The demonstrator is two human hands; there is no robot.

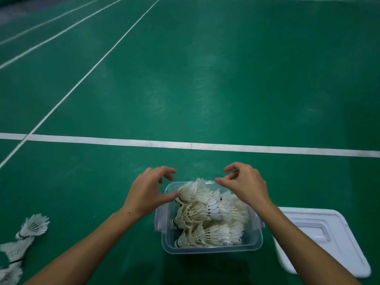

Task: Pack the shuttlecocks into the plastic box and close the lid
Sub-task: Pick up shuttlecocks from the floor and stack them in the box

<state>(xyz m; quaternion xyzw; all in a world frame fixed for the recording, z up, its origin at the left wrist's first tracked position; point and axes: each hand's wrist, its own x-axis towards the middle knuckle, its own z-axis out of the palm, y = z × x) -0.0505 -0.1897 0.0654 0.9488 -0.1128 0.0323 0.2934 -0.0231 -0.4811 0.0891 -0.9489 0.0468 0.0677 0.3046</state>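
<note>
Over the plastic box (pixel 208 246), our left hand (pixel 149 192) and right hand (pixel 245 185) hover, fingers loosely curled and apart, thumb of the left touching the shuttlecocks (pixel 205 214); we should press them gently below the rim.

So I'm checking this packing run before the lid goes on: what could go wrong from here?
1. The shuttlecocks pile above the box rim at the far end, so the lid may crush feathers or fail to shut.
2. More loose shuttlecocks lie on the floor at the left, and the box looks nearly full.
3. The left hand and right hand could bend feathers when pressing down.
</note>
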